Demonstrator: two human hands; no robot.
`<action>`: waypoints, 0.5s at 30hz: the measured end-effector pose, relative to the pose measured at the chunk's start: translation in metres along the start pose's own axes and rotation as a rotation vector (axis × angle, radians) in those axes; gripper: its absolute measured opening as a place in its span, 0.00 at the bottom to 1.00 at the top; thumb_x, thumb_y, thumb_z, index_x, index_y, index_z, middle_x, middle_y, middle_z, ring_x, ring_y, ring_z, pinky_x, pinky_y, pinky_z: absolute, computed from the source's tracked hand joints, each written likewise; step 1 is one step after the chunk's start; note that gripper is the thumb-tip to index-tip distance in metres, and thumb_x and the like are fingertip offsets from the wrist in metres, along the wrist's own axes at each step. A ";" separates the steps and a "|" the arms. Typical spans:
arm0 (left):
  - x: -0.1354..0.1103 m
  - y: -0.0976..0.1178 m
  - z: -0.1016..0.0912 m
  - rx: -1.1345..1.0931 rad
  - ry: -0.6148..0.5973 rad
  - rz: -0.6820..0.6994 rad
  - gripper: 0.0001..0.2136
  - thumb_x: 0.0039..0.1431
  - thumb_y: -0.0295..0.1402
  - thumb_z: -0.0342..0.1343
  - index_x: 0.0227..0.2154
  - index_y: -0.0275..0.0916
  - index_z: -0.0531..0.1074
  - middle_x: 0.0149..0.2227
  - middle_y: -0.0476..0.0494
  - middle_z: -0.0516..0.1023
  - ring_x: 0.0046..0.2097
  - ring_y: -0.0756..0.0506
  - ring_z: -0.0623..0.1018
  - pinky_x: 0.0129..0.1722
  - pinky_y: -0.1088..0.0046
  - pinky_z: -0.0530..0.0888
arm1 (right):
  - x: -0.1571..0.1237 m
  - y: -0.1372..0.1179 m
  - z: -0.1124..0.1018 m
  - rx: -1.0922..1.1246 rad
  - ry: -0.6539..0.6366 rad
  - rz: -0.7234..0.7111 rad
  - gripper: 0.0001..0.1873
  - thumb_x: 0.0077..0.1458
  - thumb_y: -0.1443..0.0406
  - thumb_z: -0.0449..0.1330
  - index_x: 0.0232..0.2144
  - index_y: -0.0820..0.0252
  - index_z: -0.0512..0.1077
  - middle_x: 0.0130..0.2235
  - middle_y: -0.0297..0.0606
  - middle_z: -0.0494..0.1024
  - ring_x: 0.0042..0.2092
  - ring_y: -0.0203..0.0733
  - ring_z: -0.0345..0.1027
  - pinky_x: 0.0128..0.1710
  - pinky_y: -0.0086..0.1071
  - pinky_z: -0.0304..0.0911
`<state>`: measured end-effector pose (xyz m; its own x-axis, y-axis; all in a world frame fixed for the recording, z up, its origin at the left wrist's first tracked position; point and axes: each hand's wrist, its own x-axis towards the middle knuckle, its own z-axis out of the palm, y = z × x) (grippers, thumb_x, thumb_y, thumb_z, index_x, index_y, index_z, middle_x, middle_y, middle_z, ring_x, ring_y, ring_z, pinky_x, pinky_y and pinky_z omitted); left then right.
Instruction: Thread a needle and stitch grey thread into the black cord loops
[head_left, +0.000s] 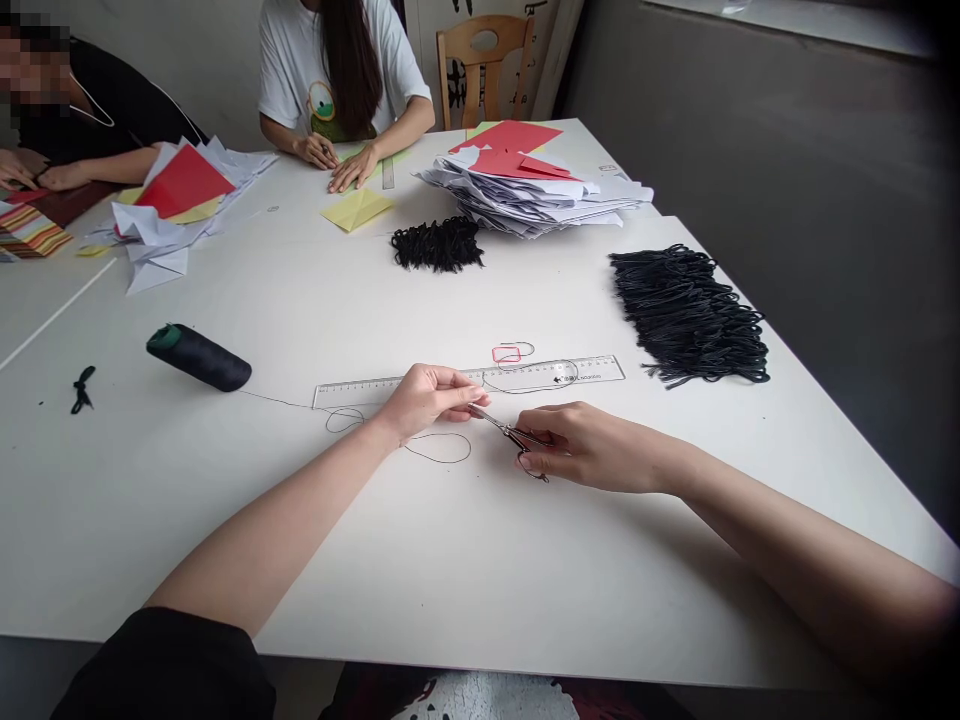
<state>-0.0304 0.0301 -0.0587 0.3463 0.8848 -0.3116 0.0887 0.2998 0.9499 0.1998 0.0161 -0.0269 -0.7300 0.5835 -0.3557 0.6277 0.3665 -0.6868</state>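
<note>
My left hand (435, 398) pinches a thin black thread (450, 461) above a clear plastic ruler (360, 392) on the white table. Small scissors (514, 432) are in my right hand (600, 445), with fingers in the handles and the blade tips at my left fingertips. Loops of the thread lie before and behind my left hand, some across the ruler. One strand runs left to a spool of black thread (202, 358) lying on its side. Whether the blades touch the thread is too fine to tell.
Bundled black cords (690, 315) lie at the right, with a smaller black bundle (437, 245) further back. Behind stands a stack of folded paper (525, 195). A small black knotted cord (83, 390) is at far left. Two people work across the table (315, 560).
</note>
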 end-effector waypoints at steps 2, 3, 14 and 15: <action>0.000 0.000 0.000 -0.008 0.005 -0.002 0.12 0.49 0.40 0.65 0.29 0.36 0.79 0.37 0.39 0.81 0.38 0.45 0.80 0.37 0.73 0.76 | 0.001 0.001 0.001 0.000 0.006 -0.003 0.14 0.61 0.55 0.52 0.30 0.60 0.64 0.30 0.34 0.73 0.28 0.33 0.59 0.30 0.29 0.53; 0.000 0.000 0.000 -0.011 0.008 -0.002 0.12 0.49 0.40 0.66 0.29 0.35 0.79 0.37 0.39 0.81 0.38 0.45 0.80 0.37 0.73 0.76 | 0.001 0.001 0.001 0.000 0.010 -0.004 0.14 0.61 0.56 0.52 0.30 0.60 0.64 0.30 0.34 0.72 0.28 0.33 0.59 0.29 0.29 0.53; 0.000 0.001 0.001 -0.023 0.033 -0.017 0.12 0.48 0.40 0.66 0.29 0.36 0.79 0.37 0.40 0.81 0.38 0.46 0.80 0.36 0.74 0.76 | 0.002 0.000 0.002 -0.006 0.011 0.009 0.12 0.60 0.58 0.52 0.29 0.59 0.63 0.29 0.33 0.72 0.27 0.33 0.58 0.28 0.28 0.53; 0.000 0.001 0.001 -0.023 0.032 -0.018 0.12 0.48 0.40 0.66 0.30 0.36 0.79 0.37 0.40 0.81 0.37 0.46 0.80 0.36 0.74 0.76 | 0.002 -0.001 0.002 -0.006 0.009 0.013 0.12 0.60 0.58 0.52 0.29 0.59 0.63 0.29 0.33 0.72 0.27 0.33 0.58 0.28 0.28 0.53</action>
<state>-0.0299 0.0297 -0.0578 0.3147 0.8899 -0.3301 0.0736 0.3239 0.9432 0.1977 0.0152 -0.0283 -0.7195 0.5946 -0.3590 0.6386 0.3630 -0.6786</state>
